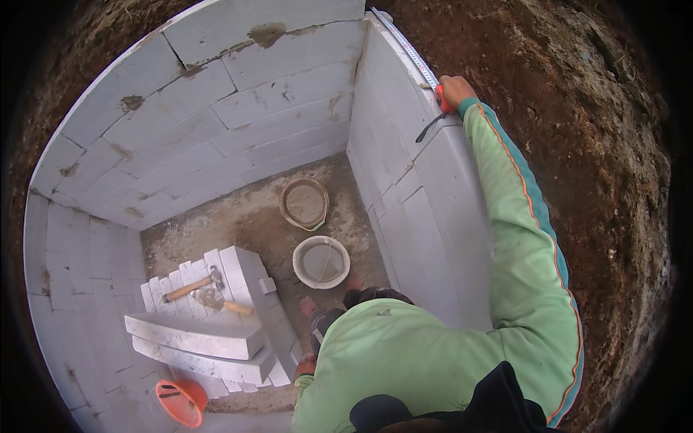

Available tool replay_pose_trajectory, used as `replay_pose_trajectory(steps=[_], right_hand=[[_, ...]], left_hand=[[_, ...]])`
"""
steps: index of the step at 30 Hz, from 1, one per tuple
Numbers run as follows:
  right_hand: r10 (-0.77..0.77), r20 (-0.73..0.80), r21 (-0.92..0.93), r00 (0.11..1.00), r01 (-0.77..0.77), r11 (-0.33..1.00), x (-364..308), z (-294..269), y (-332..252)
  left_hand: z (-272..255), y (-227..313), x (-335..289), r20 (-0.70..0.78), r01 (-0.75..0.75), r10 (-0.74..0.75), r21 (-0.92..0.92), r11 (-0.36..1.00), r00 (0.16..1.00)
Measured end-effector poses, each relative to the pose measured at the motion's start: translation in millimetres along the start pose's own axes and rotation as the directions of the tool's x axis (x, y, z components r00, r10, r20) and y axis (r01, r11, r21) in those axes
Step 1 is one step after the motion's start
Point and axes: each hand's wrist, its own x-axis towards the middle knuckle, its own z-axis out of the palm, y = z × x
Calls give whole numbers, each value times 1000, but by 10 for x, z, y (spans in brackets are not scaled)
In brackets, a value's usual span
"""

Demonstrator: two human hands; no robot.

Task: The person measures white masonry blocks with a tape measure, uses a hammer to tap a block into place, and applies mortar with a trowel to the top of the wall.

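One tape measure sat on top of the right-hand block wall, its single blade drawn out lengthwise along the wall's upper edge and pointing away from the person toward the far corner; its dark strap hung over the inner face. The right hand was closed around the orange case. The left hand was low at the person's side, near the block stack, mostly hidden by the sleeve; how far open it was, or whether it held anything, could not be told. One hammer and one trowel lay on the stack. Two round mortar containers, a brown bucket and a pale basin, stood on the floor; one orange bucket leaned near the stack.
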Motion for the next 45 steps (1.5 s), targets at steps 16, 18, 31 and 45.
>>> replay_pose_trajectory(steps=[16, 18, 31, 45], right_hand=[[57, 62, 102, 996, -63, 993, 10, -142, -68], [70, 11, 70, 998, -70, 995, 22, -64, -6], [264, 98, 901, 959, -198, 385, 266, 83, 1220], [-540, 162, 985, 826, -102, 139, -4863, 575, -3698]], left_hand=[[597, -264, -168, -61, -48, 54, 99, 994, 997], [643, -254, -198, -121, 99, -106, -58, 993, 987], [507, 148, -1037, -72, 113, -214, -668, 736, 974], [-969, 695, -2217, -461, -419, -174, -878, 233, 870]])
